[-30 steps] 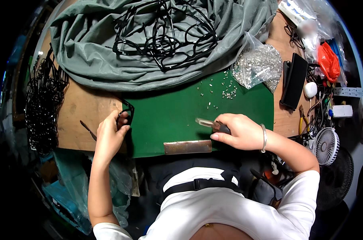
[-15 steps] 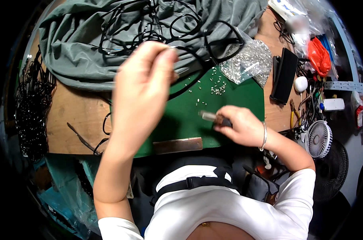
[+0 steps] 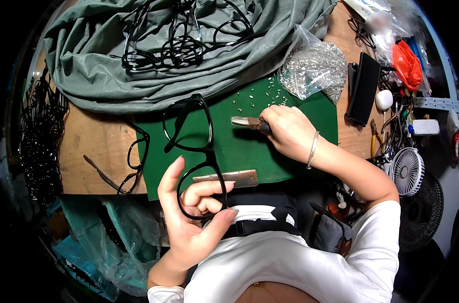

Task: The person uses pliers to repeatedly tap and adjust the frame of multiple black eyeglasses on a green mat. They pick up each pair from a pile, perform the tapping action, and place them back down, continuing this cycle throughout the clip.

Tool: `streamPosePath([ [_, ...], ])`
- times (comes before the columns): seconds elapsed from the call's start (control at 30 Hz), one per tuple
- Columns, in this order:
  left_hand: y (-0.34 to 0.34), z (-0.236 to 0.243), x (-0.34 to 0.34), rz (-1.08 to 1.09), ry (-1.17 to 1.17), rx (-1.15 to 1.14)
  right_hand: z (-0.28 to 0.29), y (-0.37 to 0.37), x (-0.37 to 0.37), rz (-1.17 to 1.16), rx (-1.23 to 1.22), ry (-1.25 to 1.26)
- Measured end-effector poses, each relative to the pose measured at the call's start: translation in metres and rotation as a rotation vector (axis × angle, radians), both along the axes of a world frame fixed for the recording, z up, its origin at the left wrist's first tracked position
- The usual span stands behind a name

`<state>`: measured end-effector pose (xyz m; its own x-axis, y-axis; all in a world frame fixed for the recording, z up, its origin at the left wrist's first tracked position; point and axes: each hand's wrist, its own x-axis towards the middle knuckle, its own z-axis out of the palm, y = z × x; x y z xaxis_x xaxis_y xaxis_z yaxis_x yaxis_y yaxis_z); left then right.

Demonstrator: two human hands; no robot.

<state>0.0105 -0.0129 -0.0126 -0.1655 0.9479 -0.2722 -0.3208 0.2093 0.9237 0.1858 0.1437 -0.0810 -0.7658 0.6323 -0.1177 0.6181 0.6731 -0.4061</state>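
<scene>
A black eyeglass frame (image 3: 209, 146) is held upright on end in my left hand (image 3: 189, 222), the thumb and fingers closed around its lower rim. Its upper rim stands over the green mat (image 3: 285, 161). My right hand (image 3: 292, 129) is closed round what look like pliers (image 3: 248, 122), with pale flat jaws pointing left above the mat; the handles are mostly hidden in the fist. Small silvery pieces (image 3: 270, 98) lie scattered just beyond the pliers. A flat metal strip (image 3: 244, 178) lies at the mat's near edge, partly behind the left fingers.
Several black frames (image 3: 184, 48) lie on grey cloth (image 3: 98, 86) at the back. Another frame (image 3: 133, 161) lies left of the mat. A clear bag of silvery pieces (image 3: 310, 65) rests at the back right, near a black case (image 3: 363, 88) and a small white fan (image 3: 406, 171).
My left hand has come down and toward me, bringing the eyeglass frame from over the cloth to the mat's near side. My right hand has moved slightly away from me with the pliers.
</scene>
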Motion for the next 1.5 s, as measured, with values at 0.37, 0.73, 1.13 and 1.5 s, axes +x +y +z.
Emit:
streamPosePath([
  [0.37, 0.016, -0.007, 0.016, 0.019, 0.076, 0.106, 0.01, 0.0, 0.0, -0.115, -0.096, 0.084],
  [0.73, 0.002, -0.01, 0.012, 0.007, 0.179, 0.153, -0.002, -0.008, 0.004, -0.076, -0.056, 0.11],
  [1.13, 0.01, -0.019, 0.015, 0.08, 0.242, 0.197, 0.022, -0.015, -0.009, -0.141, -0.129, 0.198],
  [1.5, 0.021, -0.03, 0.037, 0.182, 0.479, 0.309, 0.057, -0.068, -0.028, -0.494, -1.028, 0.83],
])
